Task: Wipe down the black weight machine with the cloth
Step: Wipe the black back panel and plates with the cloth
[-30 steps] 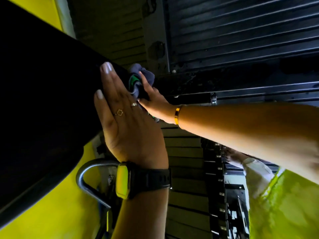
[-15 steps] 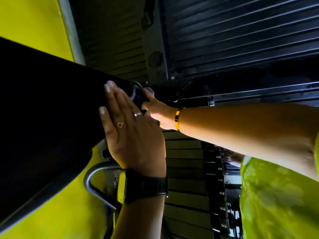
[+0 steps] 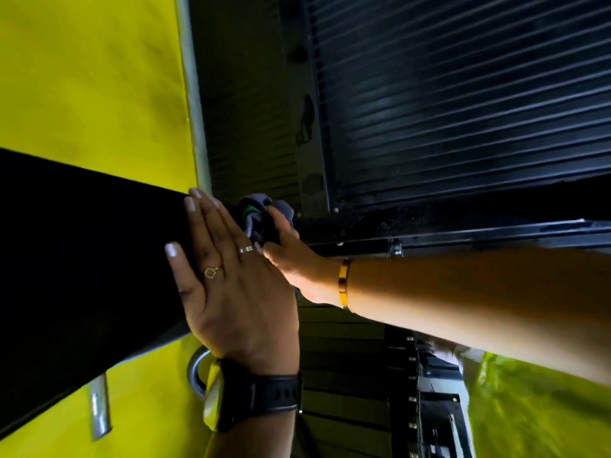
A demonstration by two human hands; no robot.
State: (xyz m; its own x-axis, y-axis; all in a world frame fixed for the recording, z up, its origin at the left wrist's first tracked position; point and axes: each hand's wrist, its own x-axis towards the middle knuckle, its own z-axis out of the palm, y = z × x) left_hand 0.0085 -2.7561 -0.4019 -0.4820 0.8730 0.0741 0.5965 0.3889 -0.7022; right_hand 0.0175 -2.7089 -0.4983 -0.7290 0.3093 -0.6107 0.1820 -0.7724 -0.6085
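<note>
Left hand (image 3: 231, 292) is pressing flat, fingers straight, on the black machine (image 3: 82, 259); right hand (image 3: 292, 262) is gripping the cloth (image 3: 261, 209) at its edge.

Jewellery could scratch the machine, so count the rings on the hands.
2, both on the left hand: a plain band nearer the cloth, a hexagon ring beside it. The right hand's fingers are partly behind the cloth, so more may be hidden.
</note>
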